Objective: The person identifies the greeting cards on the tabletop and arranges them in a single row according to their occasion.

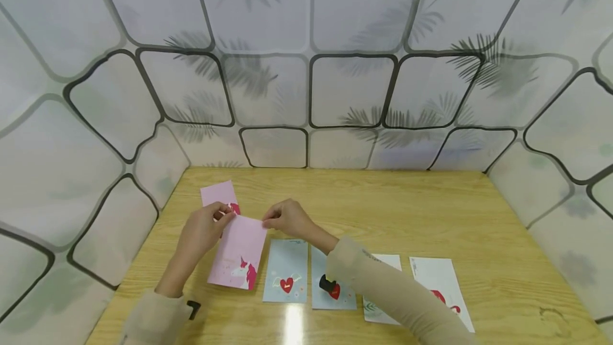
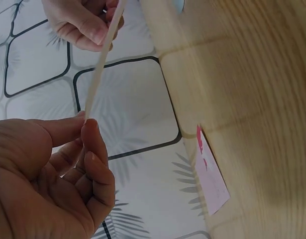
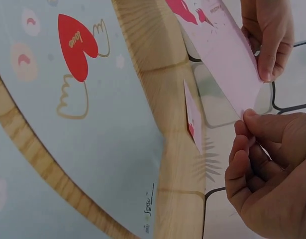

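Both hands hold up a pink card (image 1: pixel 239 249) with a white unicorn and magenta mane near its lower corner. At its top left corner, my left hand (image 1: pixel 201 230) pinches it between thumb and fingertip. My right hand (image 1: pixel 291 219) pinches the top right corner the same way. Seen from the left wrist, the card (image 2: pixel 99 74) is edge-on, lifted off the table. A second pink card (image 1: pixel 217 194) lies on the table behind my left hand, partly hidden by it. Just right of the held card lies a light blue card (image 1: pixel 280 260) with a winged red heart.
Another blue card (image 1: pixel 318 262), with a red heart and black hat, lies further right. My right sleeve (image 1: pixel 383 281) partly covers a white card with green leaves (image 1: pixel 375 310). A white card with red figures (image 1: pixel 433 273) is rightmost. A patterned sheet (image 1: pixel 273 95) encloses the wooden table (image 1: pixel 383 201).
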Tool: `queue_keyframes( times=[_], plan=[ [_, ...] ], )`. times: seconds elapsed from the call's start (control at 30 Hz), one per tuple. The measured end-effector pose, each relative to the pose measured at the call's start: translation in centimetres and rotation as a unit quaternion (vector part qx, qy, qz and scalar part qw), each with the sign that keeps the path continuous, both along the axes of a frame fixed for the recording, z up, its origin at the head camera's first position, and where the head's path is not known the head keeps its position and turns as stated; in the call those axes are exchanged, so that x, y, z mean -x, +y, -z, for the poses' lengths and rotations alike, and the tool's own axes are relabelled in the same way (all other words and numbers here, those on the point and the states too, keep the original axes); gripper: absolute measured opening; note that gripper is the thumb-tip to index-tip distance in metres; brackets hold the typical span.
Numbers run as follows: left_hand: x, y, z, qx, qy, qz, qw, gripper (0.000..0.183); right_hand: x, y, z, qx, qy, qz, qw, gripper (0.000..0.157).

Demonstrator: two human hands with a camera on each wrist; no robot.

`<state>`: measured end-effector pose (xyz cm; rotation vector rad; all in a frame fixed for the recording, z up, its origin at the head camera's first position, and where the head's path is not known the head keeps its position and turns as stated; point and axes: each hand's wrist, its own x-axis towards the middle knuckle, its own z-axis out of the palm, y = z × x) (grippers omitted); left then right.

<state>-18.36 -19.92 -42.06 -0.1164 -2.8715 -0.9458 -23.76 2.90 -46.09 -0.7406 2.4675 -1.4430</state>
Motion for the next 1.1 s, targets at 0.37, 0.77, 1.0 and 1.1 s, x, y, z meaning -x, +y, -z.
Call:
queue_keyframes(
  times=[0.37, 0.77, 1.0, 1.1],
  plan=[
    [-0.4, -0.8, 1.6, 0.016, -0.040, 0.005, 0.9991, 0.014, 0.2, -1.0, 1.4, -0.041, 0.020, -0.016, 0.999, 0.005],
    [-0.1, -1.3, 3.1, 0.012, -0.102, -0.010, 0.9947, 0.016, 0.0, -1.9, 2.0, -0.112, 0.047, -0.033, 0.992, 0.004],
    [0.0, -1.3, 3.6, -0.005, -0.114, -0.013, 0.9934, 0.015, 0.3, -2.1, 2.7, -0.139, 0.080, -0.037, 0.986, 0.005],
    [0.2, -1.4, 4.0, -0.005, -0.111, -0.012, 0.9937, 0.015, 0.5, -2.2, 3.1, -0.142, 0.093, -0.041, 0.985, 0.005]
  ],
)
